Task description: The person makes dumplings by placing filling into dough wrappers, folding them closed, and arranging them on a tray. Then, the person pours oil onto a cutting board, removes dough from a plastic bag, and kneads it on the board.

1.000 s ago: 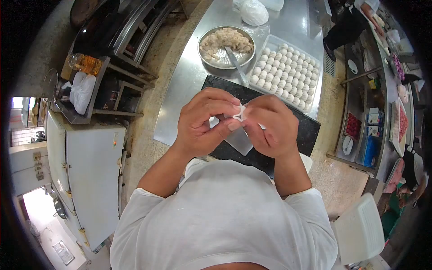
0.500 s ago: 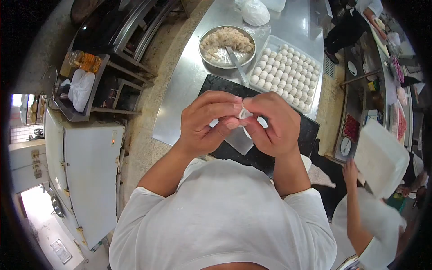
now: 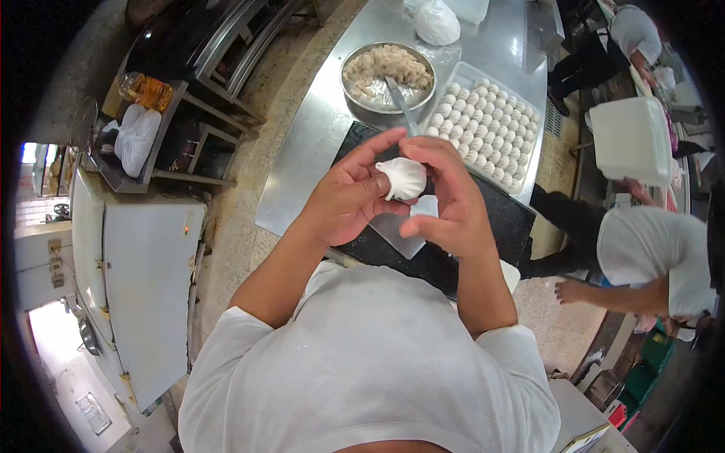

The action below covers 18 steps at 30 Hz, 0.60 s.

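A white pleated dumpling rests in the fingers of my left hand, whose thumb presses on its left side. Curved around the dumpling's right side is my right hand, thumb and fingers apart, its fingertips near or at the top; whether they touch it is unclear. Below both hands lie a black board and a flat metal blade. Beyond them are a round metal bowl of pale chunky filling with a spatula in it, and a tray with rows of white dumplings.
A plastic bag sits on the steel table. At the right a co-worker carries a white container; another person stands farther back. A white fridge and a shelf with an oil bottle are at the left.
The dumpling has come into view as my right hand opened and both hands turned. The co-worker with the white container came in at the right and moved farther forward.
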Motion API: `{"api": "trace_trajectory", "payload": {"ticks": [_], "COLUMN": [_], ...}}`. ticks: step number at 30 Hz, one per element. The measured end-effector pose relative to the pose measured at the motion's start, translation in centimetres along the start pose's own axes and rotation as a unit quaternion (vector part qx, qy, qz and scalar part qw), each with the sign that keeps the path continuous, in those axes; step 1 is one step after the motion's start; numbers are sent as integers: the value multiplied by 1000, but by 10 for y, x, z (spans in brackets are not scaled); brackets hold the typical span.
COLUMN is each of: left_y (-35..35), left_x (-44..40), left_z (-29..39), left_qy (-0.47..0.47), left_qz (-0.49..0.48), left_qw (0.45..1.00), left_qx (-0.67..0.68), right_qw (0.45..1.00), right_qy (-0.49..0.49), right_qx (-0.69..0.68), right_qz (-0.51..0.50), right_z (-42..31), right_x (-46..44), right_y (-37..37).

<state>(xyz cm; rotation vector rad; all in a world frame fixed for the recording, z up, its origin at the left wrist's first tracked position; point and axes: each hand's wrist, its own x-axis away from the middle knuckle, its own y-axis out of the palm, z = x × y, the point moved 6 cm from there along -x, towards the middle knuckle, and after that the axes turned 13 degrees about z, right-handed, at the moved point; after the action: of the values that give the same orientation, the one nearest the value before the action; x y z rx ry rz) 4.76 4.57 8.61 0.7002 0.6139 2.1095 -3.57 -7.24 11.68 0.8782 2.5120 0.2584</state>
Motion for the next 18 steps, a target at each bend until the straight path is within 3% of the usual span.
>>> {"api": "trace_trajectory", "payload": {"ticks": [2,3,5,9,11,15,18], "left_y": [2,2,-6,-15,-17,-21,-26], "left_x": [0,-3,-10,-18,-26,-41,-54], "left_z": [-1,-4,-4,-13,-15,-28,-41], "left_qy": [-20,-22,53,15,69,27,-6], "left_qz": [-21,-20,24,1,2,-17,-22], "left_qw": [999,999,996,995,971,978,933], "left_qx": [35,36,-66,-101,-228,-206,-358], "right_qw": [988,988,954,965,952,942,935], "right_qy": [-18,-17,-101,-46,-76,-47,14], "right_qx": [134,135,273,254,281,315,322], "right_qz": [-76,-76,-78,-56,-92,-103,-147], "right_z": [7,7,2,9,15,21,41], "right_x": [4,3,2,3,3,-3,-7], "right_y": [-5,-9,-11,-20,-22,-35,-51]}}
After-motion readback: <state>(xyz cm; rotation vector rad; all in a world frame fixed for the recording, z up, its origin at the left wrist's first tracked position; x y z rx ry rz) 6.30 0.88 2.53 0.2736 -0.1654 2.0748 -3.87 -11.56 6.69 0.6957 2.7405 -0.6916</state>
